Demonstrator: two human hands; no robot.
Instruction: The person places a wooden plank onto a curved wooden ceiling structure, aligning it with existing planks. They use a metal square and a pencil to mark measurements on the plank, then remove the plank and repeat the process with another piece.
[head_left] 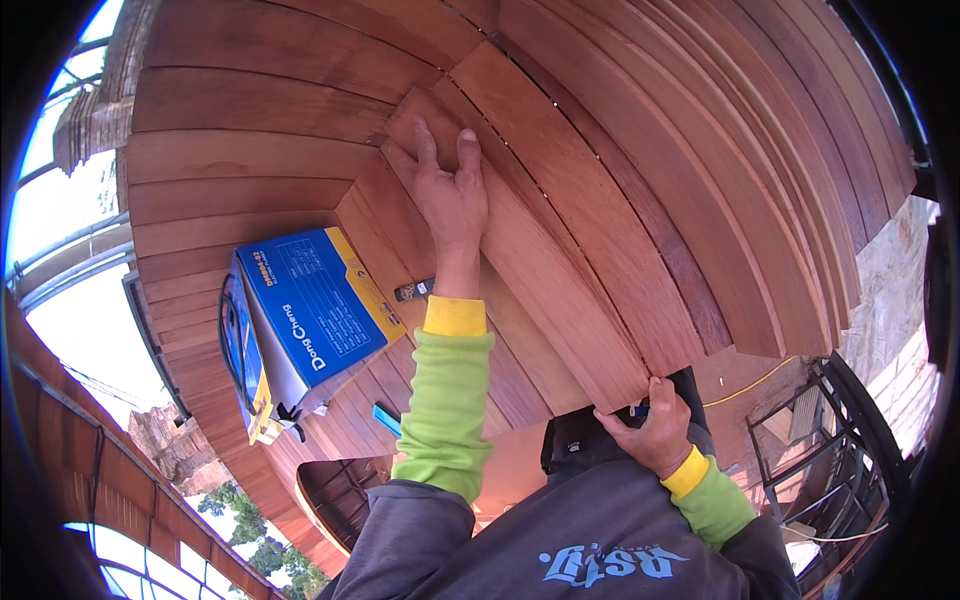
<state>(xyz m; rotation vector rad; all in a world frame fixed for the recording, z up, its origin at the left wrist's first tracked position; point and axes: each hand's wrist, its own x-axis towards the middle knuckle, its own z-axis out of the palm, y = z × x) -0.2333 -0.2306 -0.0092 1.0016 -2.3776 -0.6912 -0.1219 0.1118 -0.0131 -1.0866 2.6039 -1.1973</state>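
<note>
A long reddish-brown wooden plank (560, 290) lies at a slant across other boards, from the upper middle down toward my body. My left hand (452, 195) rests on its far part, with thumb and a finger stretched apart; the other fingers are partly hidden. At the plank's near end, my right hand (652, 428) grips the end edge between thumb and fingers. Beside my left wrist, a small dark object with a label (414, 290) lies on the boards.
A blue and yellow cardboard box (312, 305) stands on the boards to the left. Near my left sleeve is a light-blue item (386, 420). Overlapping planks (740, 170) rise at the right. A black metal frame (830, 440) and a yellow cord (752, 382) lie at the lower right.
</note>
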